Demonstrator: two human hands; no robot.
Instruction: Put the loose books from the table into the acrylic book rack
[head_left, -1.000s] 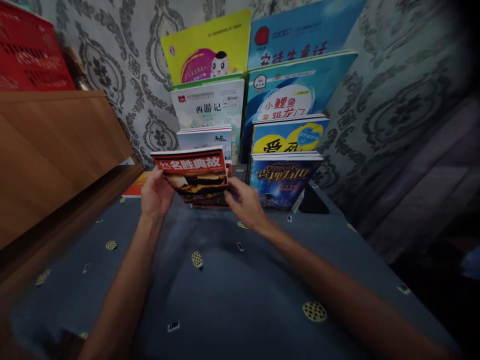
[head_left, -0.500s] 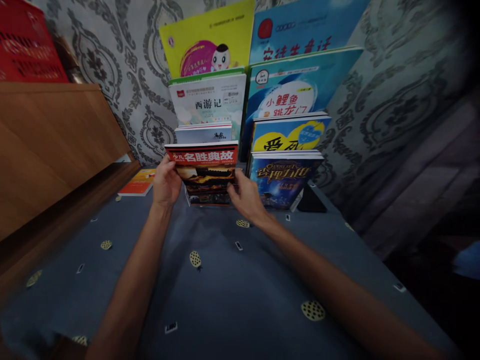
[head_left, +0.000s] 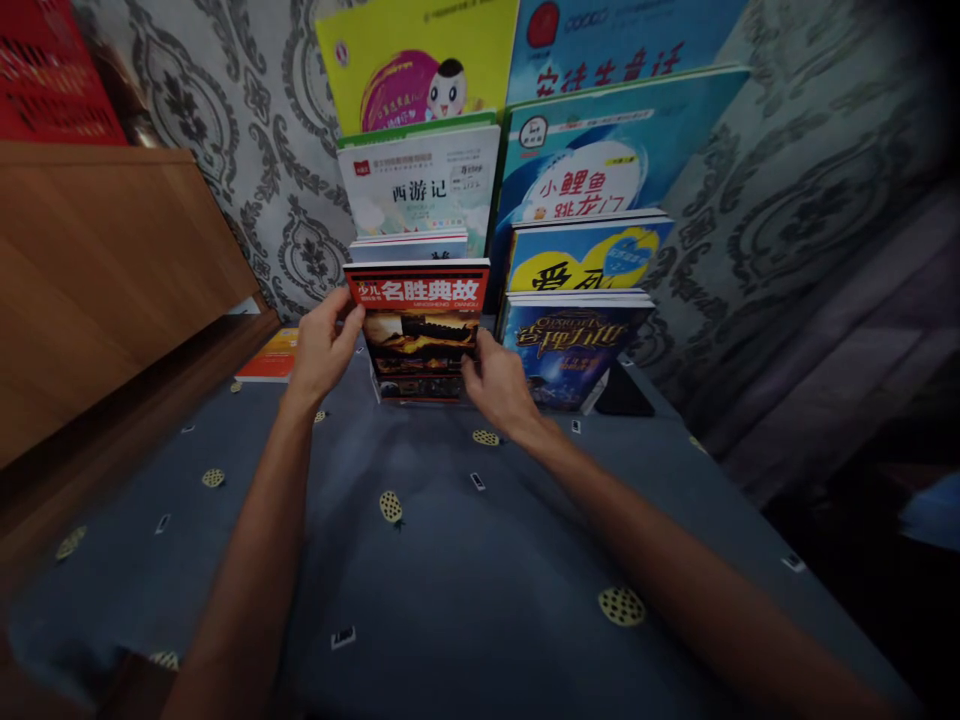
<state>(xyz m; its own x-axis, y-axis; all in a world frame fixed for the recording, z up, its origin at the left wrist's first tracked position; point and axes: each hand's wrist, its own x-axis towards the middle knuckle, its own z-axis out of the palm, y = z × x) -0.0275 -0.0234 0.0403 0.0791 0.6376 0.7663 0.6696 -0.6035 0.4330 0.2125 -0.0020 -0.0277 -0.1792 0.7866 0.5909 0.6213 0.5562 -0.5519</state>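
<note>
A children's book with a red title band and dark photo cover stands upright at the front of the left row of books. My left hand is at its upper left edge, thumb tip by the cover and fingertips partly hidden. On the opposite edge, my right hand grips the book with the thumb in front and the other fingers largely out of sight. Behind it rise a thin pale book, a white book and a yellow-green book. Beside my right hand stands a dark blue book.
In the right row are a blue-and-yellow book, a teal book and a blue book. A dark flat object lies at right. An orange book lies near the wooden cabinet, which bears a red basket.
The red-titled book has shifted slightly right and up in view. My left hand has moved a little left and up, its grip looser; my right hand stays at the right edge.
</note>
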